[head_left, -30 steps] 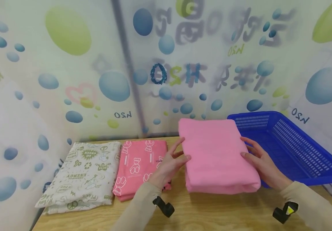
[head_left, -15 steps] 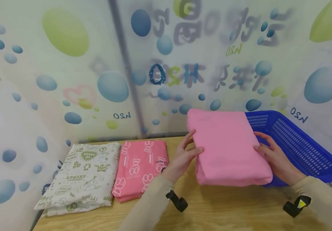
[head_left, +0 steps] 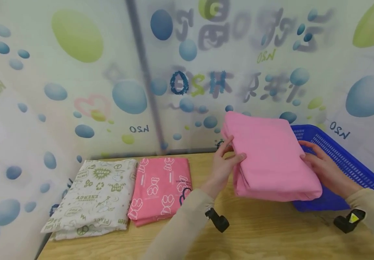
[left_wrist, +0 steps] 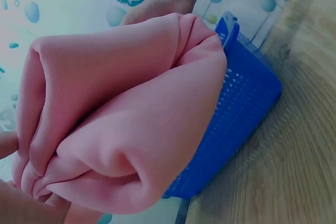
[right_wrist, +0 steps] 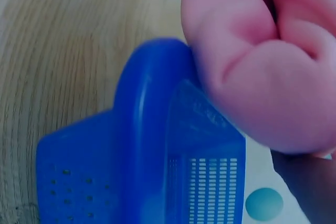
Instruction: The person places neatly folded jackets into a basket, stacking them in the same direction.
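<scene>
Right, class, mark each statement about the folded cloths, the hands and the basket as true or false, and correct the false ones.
1. Both hands hold the plain pink folded cloth, the left hand on one side and the right hand on the other. True.
2. The pink cloth lies flat on the wooden table. False: it is lifted, partly over the near corner of the blue basket.
3. The basket is red. False: it is blue.
4. A white cloth with green print and a pink cloth with bear print lie side by side on the table. True.
5. The bear-print cloth is inside the basket. False: it lies on the table, left of the hands.
</scene>
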